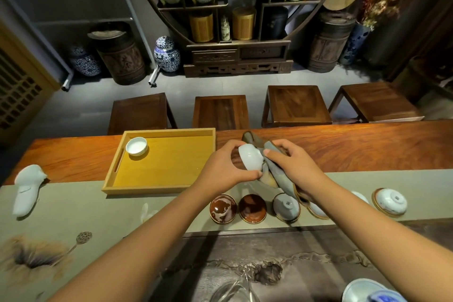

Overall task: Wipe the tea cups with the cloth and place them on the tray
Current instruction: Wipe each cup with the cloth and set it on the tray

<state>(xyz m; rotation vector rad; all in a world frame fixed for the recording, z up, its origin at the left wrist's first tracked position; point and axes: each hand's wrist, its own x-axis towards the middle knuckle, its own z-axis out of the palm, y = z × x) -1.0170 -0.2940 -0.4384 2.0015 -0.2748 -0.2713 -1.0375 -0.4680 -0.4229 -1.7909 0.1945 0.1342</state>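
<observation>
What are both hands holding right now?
Left hand: closed around a white tea cup.
Right hand: closed on the grey cloth, pressing it against the cup.

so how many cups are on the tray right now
1. A white cup sits in the far left corner of the tray. Another cup is in the left hand, not on it.

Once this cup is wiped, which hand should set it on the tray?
Left. The left hand already holds the pale cup and sits nearest the wooden tray, beside it. The right hand is wrapped in the cloth, farther away.
</observation>
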